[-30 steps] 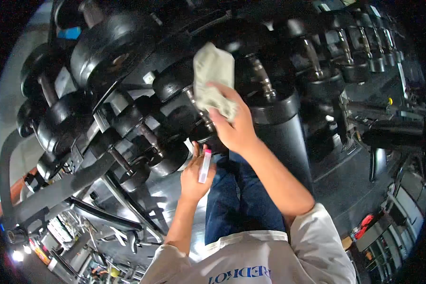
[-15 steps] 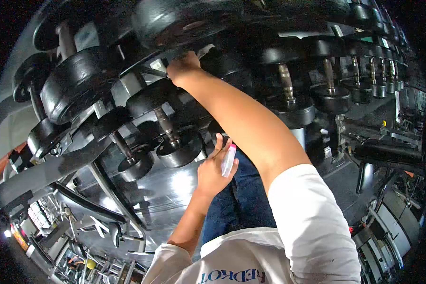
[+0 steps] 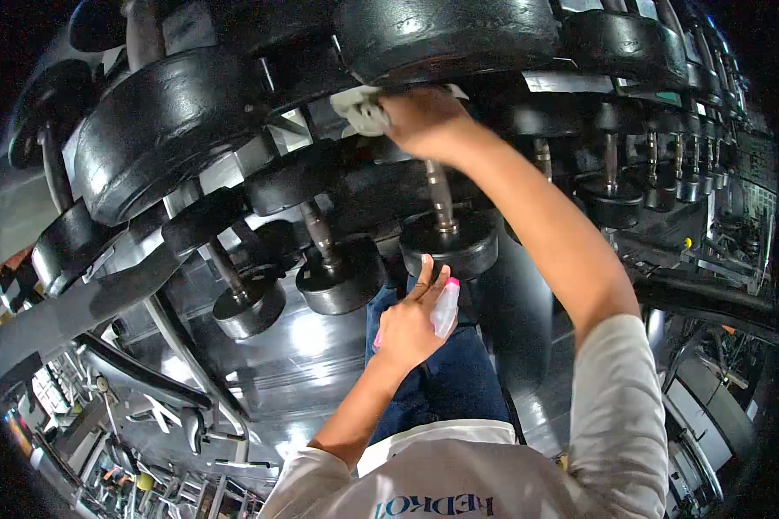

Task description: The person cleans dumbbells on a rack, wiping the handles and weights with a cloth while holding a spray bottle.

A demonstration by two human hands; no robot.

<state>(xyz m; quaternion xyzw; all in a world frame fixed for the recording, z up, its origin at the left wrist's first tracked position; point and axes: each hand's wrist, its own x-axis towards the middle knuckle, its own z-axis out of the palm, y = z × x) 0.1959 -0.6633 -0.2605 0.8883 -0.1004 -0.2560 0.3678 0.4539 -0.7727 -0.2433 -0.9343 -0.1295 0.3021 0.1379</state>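
Note:
My right hand (image 3: 426,121) is closed on a pale cloth (image 3: 362,112), part of which sticks out to the left of the fingers. It is just under a large black dumbbell (image 3: 446,39) on the upper row, above the handle of a lower dumbbell (image 3: 448,244). Whether the cloth touches either one, I cannot tell. Lower down, in front of my legs, my left hand (image 3: 409,333) grips a translucent bottle (image 3: 444,313) with pink parts. Two of its fingers point up, and the palm hides some of the bottle.
More black dumbbells, such as this one (image 3: 340,275), line both rows of the rack. A grey rack rail (image 3: 86,298) runs along the left. Gym machines and a padded bench (image 3: 143,372) stand at lower left, with other equipment at right. The dark floor (image 3: 307,333) is shiny.
My right hand has moved to the right along the rack, and the cloth now shows. My left hand has shifted slightly right and down with the bottle. The view has shifted too.

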